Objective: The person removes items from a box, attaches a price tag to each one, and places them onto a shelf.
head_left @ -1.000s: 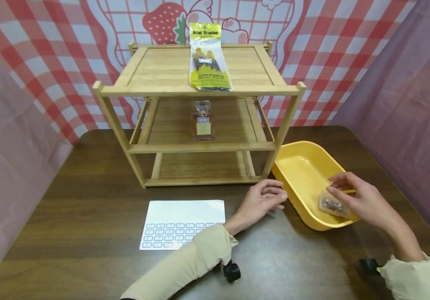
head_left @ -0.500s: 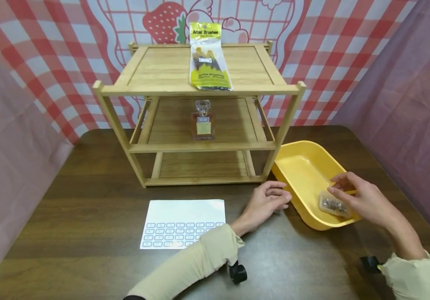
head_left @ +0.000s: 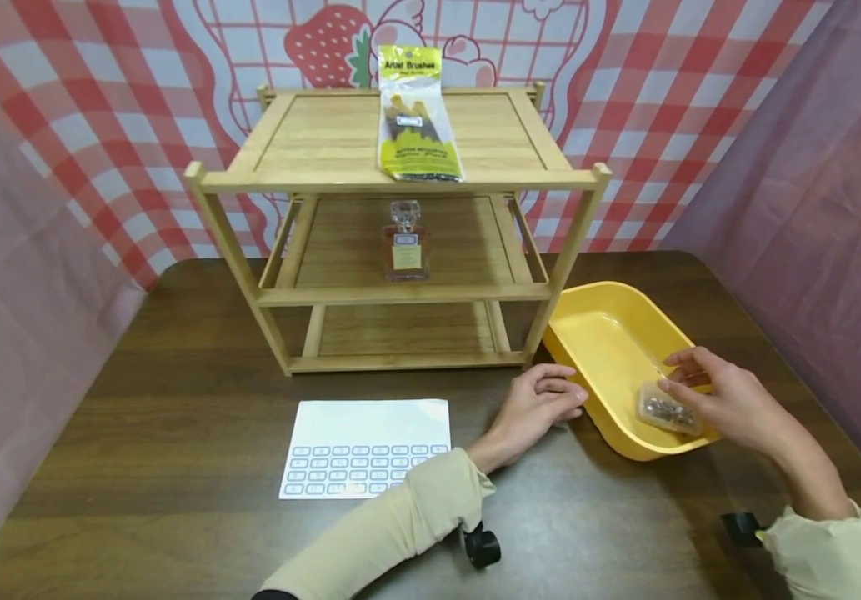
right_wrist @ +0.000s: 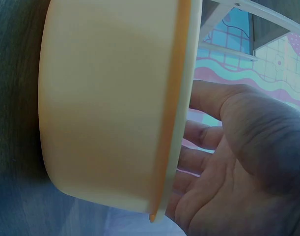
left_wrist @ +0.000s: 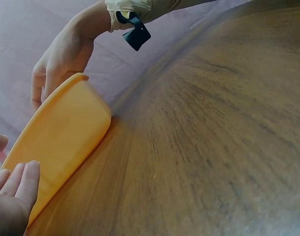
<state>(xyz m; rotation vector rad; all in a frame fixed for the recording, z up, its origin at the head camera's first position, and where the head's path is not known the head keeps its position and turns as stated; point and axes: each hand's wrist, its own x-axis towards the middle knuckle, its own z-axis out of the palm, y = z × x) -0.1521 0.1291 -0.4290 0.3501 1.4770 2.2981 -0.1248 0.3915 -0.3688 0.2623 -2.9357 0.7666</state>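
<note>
A yellow plastic tray (head_left: 606, 342) stands at the right of the table. In its near end lies a small clear box (head_left: 666, 411) with silvery bits inside. My right hand (head_left: 733, 404) hovers over the tray's near right rim, thumb and fingers loosely curved above the box, nothing visibly held. The right wrist view has the tray's outer wall (right_wrist: 110, 108) in front of my right hand's fingers, hiding the tips. Close by the tray's left side is my left hand (head_left: 531, 414), fingers relaxed. In the left wrist view its fingertips (left_wrist: 29, 177) lie against or very near the tray wall.
A three-tier wooden shelf (head_left: 400, 293) stands behind the hands. A pack of artist brushes (head_left: 418, 137) lies on top, and a perfume bottle (head_left: 405, 250) is on the middle tier. A sheet of labels (head_left: 370, 425) lies in front, on the dark wooden table (head_left: 175, 450).
My left hand has shifted a little to the right, closer to the tray. My right hand, the tray and the box have hardly moved.
</note>
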